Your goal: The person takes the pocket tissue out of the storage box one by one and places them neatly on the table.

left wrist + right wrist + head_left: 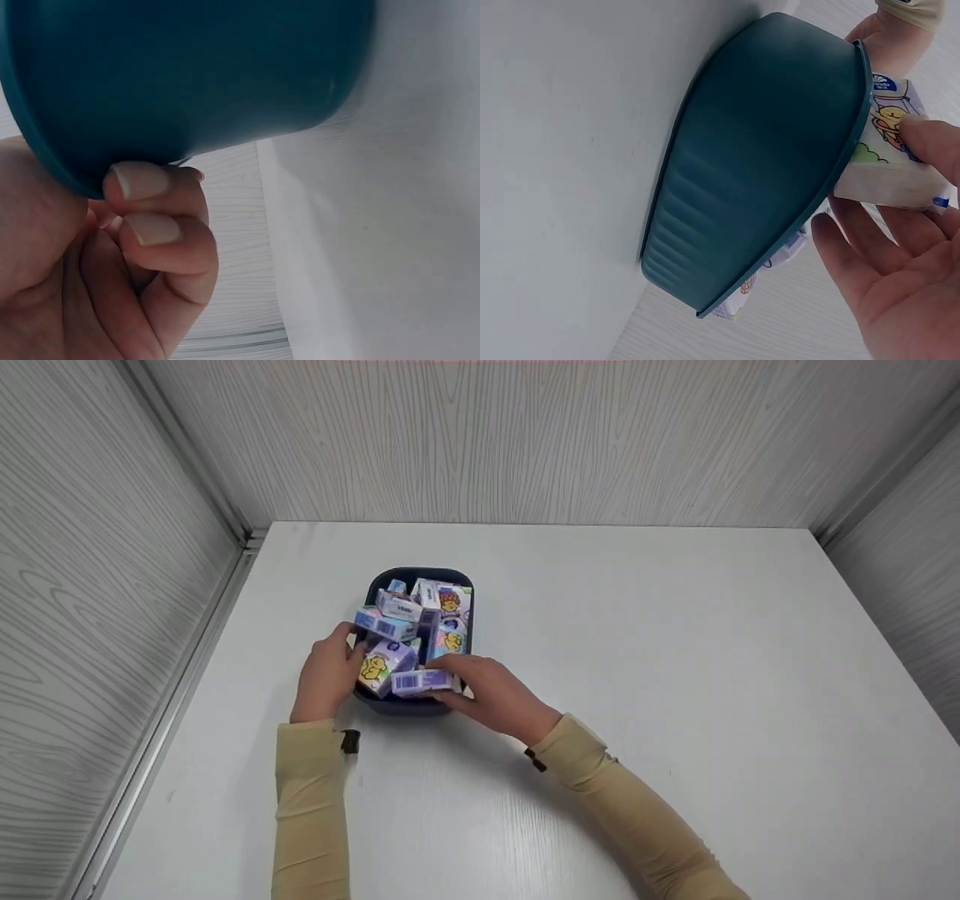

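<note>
A dark teal plastic basket [401,708] stands on the left half of the table, heaped with several small tissue packs [386,660] in purple, white and blue with a yellow cartoon animal. My left hand [324,675] grips the basket's left rim; in the left wrist view its fingers [165,247] curl against the outer wall. At the front right corner, my right hand [499,694] holds one tissue pack [891,184] between thumb and fingers. That pack sits at rim height, overlapping the basket's edge in the right wrist view. The hands hide parts of the rim.
The white table [675,675] stretches far to the right of the basket. Pale wood-grain panels [525,442] rise at the back and on both sides, with a metal rail [169,712] along the left.
</note>
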A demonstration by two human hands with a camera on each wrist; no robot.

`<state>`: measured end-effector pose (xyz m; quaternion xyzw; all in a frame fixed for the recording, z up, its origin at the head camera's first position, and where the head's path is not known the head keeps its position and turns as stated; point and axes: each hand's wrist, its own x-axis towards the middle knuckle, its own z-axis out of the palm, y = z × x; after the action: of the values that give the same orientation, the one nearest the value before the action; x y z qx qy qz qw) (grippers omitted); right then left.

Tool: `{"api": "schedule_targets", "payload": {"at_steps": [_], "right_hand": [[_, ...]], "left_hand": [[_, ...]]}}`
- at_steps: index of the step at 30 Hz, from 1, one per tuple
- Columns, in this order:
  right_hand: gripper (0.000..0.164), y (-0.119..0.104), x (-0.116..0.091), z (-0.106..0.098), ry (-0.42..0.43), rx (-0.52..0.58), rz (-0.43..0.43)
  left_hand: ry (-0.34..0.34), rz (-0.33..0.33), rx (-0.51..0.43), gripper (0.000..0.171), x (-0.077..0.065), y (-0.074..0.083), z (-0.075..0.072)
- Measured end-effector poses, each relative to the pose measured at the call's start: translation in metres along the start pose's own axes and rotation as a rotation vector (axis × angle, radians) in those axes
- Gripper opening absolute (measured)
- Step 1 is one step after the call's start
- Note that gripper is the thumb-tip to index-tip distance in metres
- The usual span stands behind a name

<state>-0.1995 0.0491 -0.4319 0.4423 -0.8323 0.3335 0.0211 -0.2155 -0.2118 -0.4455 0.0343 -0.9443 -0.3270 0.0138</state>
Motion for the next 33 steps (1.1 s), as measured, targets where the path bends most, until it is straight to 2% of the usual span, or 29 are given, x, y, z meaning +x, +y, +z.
{"api": "schedule_targets", "payload": {"at_steps": [4, 9, 17, 24, 29, 33], "right_hand": [[0.032, 0.004, -0.008, -0.011, 0.056, 0.05, -0.017], [0.032, 0.015, -0.022, -0.026, 0.114, 0.07, 0.008], [0.032, 0.036, -0.043, -0.045, 0.152, 0.037, 0.111], [0.032, 0.057, -0.06, -0.051, 0.192, 0.024, 0.192], [0.034, 0.068, -0.071, -0.054, 0.205, -0.045, 0.272], [0.037, 0.073, -0.077, -0.057, 0.193, -0.193, 0.326]], "left_hand": [[0.002, 0.011, 0.008, 0.035, 0.0, 0.0, 0.0], [0.003, 0.013, 0.013, 0.036, 0.001, 0.0, -0.001], [-0.015, -0.001, 0.001, 0.037, 0.0, 0.001, 0.0], [-0.015, -0.006, 0.008, 0.037, -0.002, 0.003, 0.0], [-0.003, 0.007, 0.031, 0.035, -0.001, 0.003, 0.0], [0.0, 0.007, 0.039, 0.035, -0.001, 0.003, 0.0]]}}
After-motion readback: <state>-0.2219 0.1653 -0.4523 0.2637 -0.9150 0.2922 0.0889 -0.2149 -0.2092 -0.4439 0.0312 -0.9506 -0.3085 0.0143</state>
